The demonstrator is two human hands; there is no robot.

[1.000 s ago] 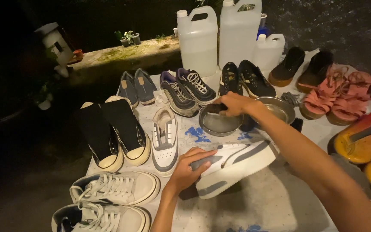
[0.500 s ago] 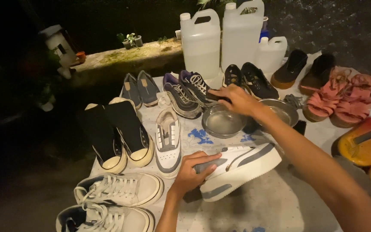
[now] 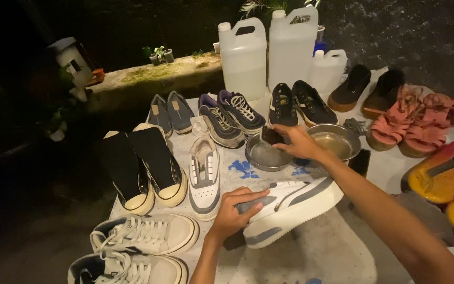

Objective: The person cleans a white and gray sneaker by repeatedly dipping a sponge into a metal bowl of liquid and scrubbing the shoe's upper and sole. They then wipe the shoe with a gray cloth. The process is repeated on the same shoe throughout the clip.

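My left hand grips the heel end of a white and grey sneaker lying on its side on the white table. My right hand reaches forward and holds a small dark brush over the rim of a metal bowl with liquid in it. A second metal bowl sits just right of that hand.
Pairs of shoes crowd the table: black high-tops, a single white sneaker, white lace-ups, blue and dark pairs at the back. Three white jugs stand behind. Pink sandals and orange soles lie at right.
The view has shifted slightly. My right hand has stayed at the near bowl with the brush, moving a little right. My left hand keeps its hold on the sneaker.
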